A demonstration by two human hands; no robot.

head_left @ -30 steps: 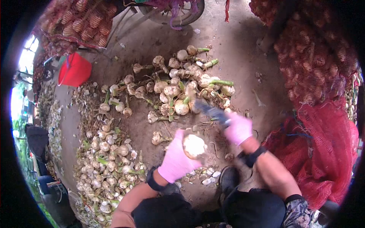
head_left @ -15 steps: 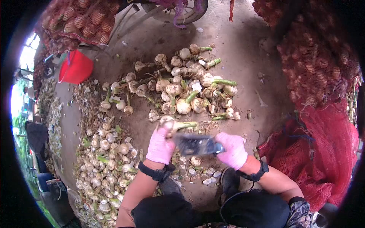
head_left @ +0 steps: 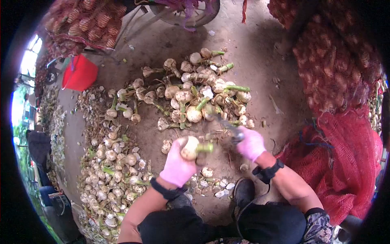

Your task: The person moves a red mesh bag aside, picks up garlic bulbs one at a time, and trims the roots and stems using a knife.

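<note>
My left hand, in a pink glove, is closed round a pale garlic bulb whose short green stem points right. In my right hand, also gloved in pink, is a knife. Its blade is blurred and reaches up and to the left, apart from the bulb in my left hand. Just beyond both hands lies a loose heap of garlic bulbs, with roots and cut green stems on them. A bigger pile of trimmed garlic bulbs spreads to the left of my left arm.
A red bucket stands at the upper left. Full net sacks rise on the right, above a crumpled red net. Another filled net sack and a wheel are at the back. Peel scraps lie near my shoes.
My left hand has moved down and right with the garlic bulb, turning it. The knife has swung from lying level beside the bulb to pointing up and away; my right hand has risen slightly.
</note>
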